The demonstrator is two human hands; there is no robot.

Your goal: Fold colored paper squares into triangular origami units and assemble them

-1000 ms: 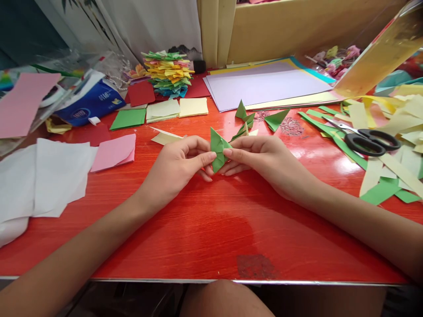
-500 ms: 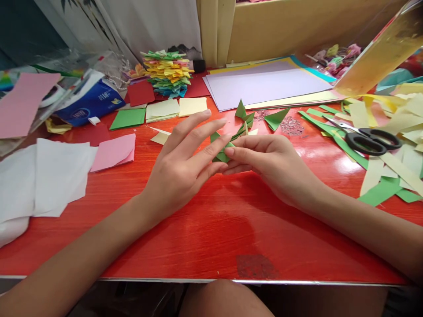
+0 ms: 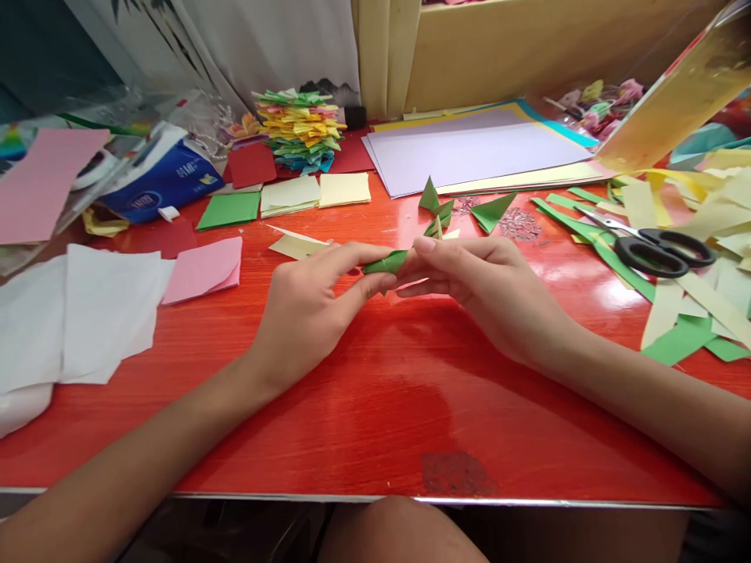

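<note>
A small folded piece of green paper [image 3: 384, 263] is held just above the red table, between both hands. My left hand [image 3: 314, 301] is closed on its left side, the thumb beneath and the fingers over the top. Against its right end is my right hand [image 3: 484, 285], thumb and fingers closed around that side; its grip partly hides the paper. Folded green triangles [image 3: 493, 211] lie just beyond the hands. A pale yellow folded slip [image 3: 290, 245] rests behind my left hand.
Black-handled scissors [image 3: 660, 250] lie among green and cream paper strips [image 3: 684, 336] at right. Pink squares [image 3: 203, 270] and white tissues [image 3: 109, 313] are at left. Behind stand a stack of folded coloured pieces [image 3: 299, 129] and lilac sheets [image 3: 469, 152].
My left hand's raised, spread fingers have come down and closed on the green paper. The paper now shows as a narrower, tilted shape. My right thumb has moved slightly up.
</note>
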